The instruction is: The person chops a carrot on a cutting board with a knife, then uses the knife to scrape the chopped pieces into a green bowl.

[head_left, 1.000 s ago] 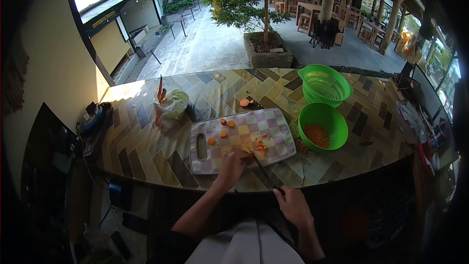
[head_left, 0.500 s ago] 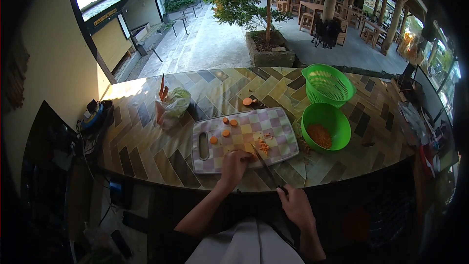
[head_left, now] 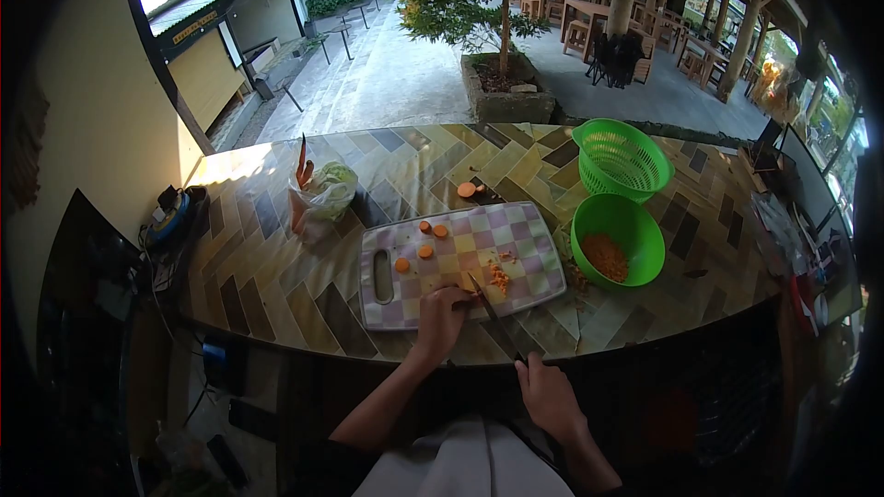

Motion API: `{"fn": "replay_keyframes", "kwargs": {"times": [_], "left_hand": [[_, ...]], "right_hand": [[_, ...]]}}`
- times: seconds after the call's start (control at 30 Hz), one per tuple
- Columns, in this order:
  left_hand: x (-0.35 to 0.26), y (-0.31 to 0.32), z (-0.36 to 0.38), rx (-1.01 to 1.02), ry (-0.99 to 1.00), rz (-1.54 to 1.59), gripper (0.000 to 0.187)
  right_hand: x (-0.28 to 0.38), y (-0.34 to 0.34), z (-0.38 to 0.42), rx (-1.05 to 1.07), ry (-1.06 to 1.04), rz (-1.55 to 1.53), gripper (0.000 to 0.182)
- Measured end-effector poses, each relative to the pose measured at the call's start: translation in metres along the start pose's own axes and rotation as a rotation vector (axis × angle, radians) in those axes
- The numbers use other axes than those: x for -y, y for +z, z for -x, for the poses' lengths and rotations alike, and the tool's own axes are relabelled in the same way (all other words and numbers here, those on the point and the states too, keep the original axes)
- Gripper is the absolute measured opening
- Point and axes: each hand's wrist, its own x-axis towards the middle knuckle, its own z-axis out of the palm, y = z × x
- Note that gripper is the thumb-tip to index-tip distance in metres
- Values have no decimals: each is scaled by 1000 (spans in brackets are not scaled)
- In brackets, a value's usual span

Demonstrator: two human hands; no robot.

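Observation:
My right hand (head_left: pixel 552 398) grips the handle of a kitchen knife (head_left: pixel 497 326), whose blade slants up and left over the near part of a checkered cutting board (head_left: pixel 387 317). Close beside the blade, my left hand (head_left: pixel 440 320) has its fingers closed on a piece of carrot (head_left: pixel 473 298), mostly hidden by the fingers. Finely chopped carrot (head_left: pixel 498 282) lies just right of the knife tip. Several round carrot slices (head_left: pixel 425 251) rest on the left half of the board.
A green bowl (head_left: pixel 652 253) holding chopped carrot stands right of the board, with a green colander (head_left: pixel 594 166) behind it. A plastic bag of vegetables (head_left: pixel 327 191) sits at the back left. Beyond the board lies a carrot piece (head_left: pixel 467 190).
The knife has shifted slightly left, its blade now closer to my left fingers. My right hand has moved a little left and down. My left hand stays nearly in place.

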Motion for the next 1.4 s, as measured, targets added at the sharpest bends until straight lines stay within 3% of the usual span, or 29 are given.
{"fn": "replay_keyframes", "kwargs": {"times": [0.27, 0.37, 0.9, 1.17, 1.4], "left_hand": [[1, 0, 2, -1, 12, 9, 16], [-5, -3, 3, 14, -19, 11, 17], [7, -3, -1, 11, -74, 29, 30], [8, -3, 0, 35, -63, 48, 25], [6, -3, 2, 69, -4, 0, 23]], "right_hand": [[22, 13, -30, -22, 36, -26, 36], [12, 19, -39, -89, -47, -79, 36], [18, 11, -18, -28, 9, -68, 36], [21, 11, -25, 38, 35, -2, 34], [24, 21, -44, -43, -5, -30, 34]]}}
